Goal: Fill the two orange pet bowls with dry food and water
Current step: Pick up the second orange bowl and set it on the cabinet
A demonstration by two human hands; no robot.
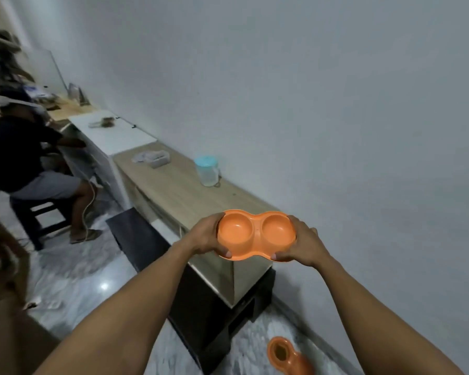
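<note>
Holding the orange double bowl [255, 234] level over the near corner of the wooden cabinet top [173, 190], both hands gripped it by its short ends. The left hand [206, 236] curled round the left rim with its thumb on the front lip. The right hand [301, 242] mirrored it on the right rim. Both wells showed nothing inside.

A second orange bowl [287, 355] lay on the floor tiles below, close to the wall. One of its wells held something dark, though the warped edge of the view left it unclear whether that was food. A jug with a teal lid [207, 170] stood further along the top, well apart from the held bowl, and a clear tub [153, 157] sat beyond it.

Judgement: the step in hand was setting this bowl down for filling, with no filling begun on it.
- Lower it flat.
- Place it well in from the corner so it cannot tip off.
- Keep thumbs clear of the wells.
- Free one hand only once the base sits flush.
- Leave room on the jug side for pouring.
</note>
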